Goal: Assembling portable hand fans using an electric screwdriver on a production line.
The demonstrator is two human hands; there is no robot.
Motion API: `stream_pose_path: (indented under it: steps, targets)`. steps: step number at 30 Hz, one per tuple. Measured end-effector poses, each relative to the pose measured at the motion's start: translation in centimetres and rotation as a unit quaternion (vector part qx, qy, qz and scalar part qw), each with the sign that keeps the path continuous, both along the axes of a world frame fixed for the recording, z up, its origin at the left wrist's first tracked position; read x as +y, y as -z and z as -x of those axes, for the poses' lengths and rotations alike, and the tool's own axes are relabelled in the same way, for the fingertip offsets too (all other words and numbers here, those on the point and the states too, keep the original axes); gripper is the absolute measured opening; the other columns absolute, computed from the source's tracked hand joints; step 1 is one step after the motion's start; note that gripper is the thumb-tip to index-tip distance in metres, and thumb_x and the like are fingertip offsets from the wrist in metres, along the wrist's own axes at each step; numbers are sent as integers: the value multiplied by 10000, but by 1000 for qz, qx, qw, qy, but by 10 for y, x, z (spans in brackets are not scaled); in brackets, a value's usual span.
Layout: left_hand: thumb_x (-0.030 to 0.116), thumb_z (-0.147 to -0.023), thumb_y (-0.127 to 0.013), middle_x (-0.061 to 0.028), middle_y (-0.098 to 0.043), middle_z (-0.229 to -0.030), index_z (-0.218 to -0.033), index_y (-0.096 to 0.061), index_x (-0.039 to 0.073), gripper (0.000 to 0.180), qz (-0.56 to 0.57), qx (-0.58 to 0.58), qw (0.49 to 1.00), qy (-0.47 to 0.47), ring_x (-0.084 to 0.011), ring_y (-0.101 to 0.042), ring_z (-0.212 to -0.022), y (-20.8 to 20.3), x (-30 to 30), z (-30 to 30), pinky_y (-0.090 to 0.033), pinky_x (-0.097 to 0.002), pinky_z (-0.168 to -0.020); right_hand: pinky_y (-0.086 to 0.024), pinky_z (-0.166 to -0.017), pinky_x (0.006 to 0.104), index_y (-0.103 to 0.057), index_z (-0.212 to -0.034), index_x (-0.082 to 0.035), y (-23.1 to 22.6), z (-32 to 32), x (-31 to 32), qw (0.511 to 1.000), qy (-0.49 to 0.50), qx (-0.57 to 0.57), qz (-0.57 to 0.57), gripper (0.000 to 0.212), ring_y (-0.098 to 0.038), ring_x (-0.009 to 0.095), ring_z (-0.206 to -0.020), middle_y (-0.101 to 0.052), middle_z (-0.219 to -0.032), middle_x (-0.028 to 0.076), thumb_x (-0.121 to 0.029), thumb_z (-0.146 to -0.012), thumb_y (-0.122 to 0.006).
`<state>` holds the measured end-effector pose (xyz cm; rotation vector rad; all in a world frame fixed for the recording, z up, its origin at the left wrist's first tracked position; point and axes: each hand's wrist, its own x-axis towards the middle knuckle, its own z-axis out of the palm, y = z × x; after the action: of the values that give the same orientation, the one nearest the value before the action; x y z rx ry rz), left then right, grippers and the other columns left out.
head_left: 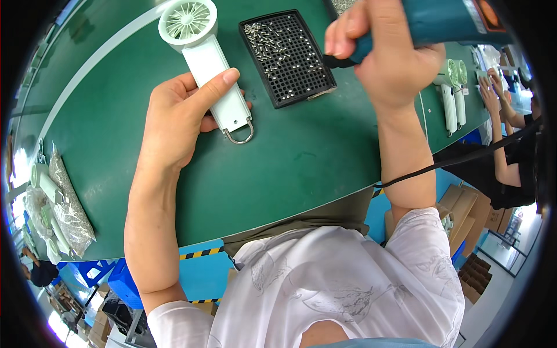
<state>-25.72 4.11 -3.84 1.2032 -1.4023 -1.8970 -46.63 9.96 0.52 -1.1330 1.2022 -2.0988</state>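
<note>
Pale-green plastic handheld fan [207, 62] is gripped by the left hand [174, 110] over the far, left-centre part of a green tabletop [284, 168]. A teal, black-nosed power screwdriver [432, 23] is gripped by the right hand [400, 66], its nose near the right edge of a black rectangular perforated tray [290, 79] bearing small silver metal screws [264, 47]. Ideally, the fan is braced firmly and the screwdriver kept square to each screw.

A blue floor [203, 270], marked with yellow-and-black striped tape [201, 253], is seen below the near edge of a green table [290, 185]. Cardboard boxes [477, 211] are placed off the table's near right side, blue plastic items [123, 284] near its left. Bright white light [21, 165] is seen beyond the table's left end.
</note>
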Motion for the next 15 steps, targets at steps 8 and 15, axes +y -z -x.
stream_pose_path:
  steps: [8,15]
  targets:
    - [302,-954,-772,-131,-756,-891,-1025,-703,-59,375,1,-6,1000,9,-179,-746,-775,3,-2,2,-579,-267,-661,-458,-425,255,-632,-993,30,6,2,-16,998,16,63,-17,120,-558,122,-440,-614,-621,55,-50,-972,-718]
    - [299,-961,-760,-131,-742,-933,-1068,-683,-77,398,8,-20,1000,16,-190,-744,-825,7,-4,-3,-607,-309,-714,-472,-414,310,-619,-949,33,-3,-1,-4,999,15,4,29,158,-553,163,-418,-594,-599,81,-93,-967,-713]
